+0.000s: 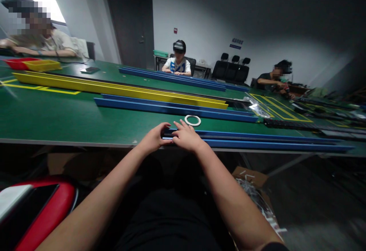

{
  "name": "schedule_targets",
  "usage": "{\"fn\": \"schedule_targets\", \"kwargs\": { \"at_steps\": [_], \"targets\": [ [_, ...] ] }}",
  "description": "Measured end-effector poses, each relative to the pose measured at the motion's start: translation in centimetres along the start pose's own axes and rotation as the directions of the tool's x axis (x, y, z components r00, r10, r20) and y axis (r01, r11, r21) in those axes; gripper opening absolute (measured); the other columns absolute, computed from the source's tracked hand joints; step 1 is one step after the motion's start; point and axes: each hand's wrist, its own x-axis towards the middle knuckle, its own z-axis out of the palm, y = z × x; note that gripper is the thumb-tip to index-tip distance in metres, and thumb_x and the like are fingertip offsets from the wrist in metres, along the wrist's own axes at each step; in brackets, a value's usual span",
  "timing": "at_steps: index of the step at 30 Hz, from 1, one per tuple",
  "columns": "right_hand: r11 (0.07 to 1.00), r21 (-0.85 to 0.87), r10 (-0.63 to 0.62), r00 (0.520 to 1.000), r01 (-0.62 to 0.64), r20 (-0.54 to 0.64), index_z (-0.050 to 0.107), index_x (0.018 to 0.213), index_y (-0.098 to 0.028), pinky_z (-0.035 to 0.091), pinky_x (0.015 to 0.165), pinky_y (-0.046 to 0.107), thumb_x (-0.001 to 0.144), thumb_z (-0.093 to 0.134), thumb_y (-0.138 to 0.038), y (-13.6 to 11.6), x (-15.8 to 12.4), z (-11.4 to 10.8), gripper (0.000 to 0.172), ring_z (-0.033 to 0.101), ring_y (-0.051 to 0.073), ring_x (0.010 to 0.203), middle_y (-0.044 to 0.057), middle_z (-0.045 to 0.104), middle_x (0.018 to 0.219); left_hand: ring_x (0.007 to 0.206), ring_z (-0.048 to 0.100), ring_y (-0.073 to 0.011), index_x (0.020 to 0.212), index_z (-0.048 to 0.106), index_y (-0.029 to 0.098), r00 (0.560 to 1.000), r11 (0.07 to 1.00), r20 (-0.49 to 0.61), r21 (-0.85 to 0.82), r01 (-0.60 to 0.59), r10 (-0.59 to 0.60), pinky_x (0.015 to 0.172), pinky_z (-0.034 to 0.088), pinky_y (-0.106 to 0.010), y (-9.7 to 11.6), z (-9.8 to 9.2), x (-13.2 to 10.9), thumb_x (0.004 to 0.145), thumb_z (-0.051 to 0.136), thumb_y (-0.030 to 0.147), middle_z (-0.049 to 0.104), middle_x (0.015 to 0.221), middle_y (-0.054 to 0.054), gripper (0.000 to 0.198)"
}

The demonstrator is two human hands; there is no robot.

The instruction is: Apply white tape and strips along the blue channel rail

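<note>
A long blue channel strip [257, 144] lies along the table's front edge, running off to the right. Around its left end my left hand [154, 138] is curled, thumb low on the near side and fingers over the far side. Close beside it my right hand [187, 136] grips the same strip, fingers reaching across the top. The two hands nearly touch, and what lies between the fingertips is too small to make out. Just beyond my right hand lies a white ring, like a roll of tape [192, 120].
Farther back lie another blue strip [177, 110], a yellow strip [120, 89] and several more blue strips [171, 78]. Red [21, 63] and yellow trays [42, 66] stand at left. Clear plastic film [259, 108] lies right. Three people sit around the green table [57, 117]. A red stool [61, 205] is at lower left.
</note>
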Motion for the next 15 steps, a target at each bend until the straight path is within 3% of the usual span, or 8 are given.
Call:
{"fn": "schedule_targets", "kwargs": {
  "at_steps": [5,15],
  "targets": [
    [0.999,0.021,0.024,0.994,-0.026,0.102,0.068,0.118,-0.032,0.017,0.112,0.062,0.091,0.042,-0.042,0.25,0.51,-0.33,0.039,0.007,0.032,0.149,0.0,0.015,0.162,0.109,0.062,-0.0253,0.124,0.049,0.022,1.0,0.999,0.004,0.028,-0.017,0.017,0.096,0.049,-0.042,0.16,-0.12,-0.02,0.069,0.078,0.039,0.063,0.121,-0.011,0.065],
    [0.999,-0.026,0.025,0.997,-0.024,0.07,0.064,0.124,-0.03,0.018,0.114,0.057,0.092,0.041,-0.041,-0.07,0.1,-0.2,0.042,0.009,0.027,0.149,0.002,0.019,0.161,0.105,0.063,-0.0253,0.12,0.052,0.022,1.0,0.999,-0.009,0.04,-0.011,0.011,0.094,0.051,-0.043,0.73,-0.19,-0.18,0.071,0.076,0.04,0.064,0.119,-0.01,0.058]
  ]
}}
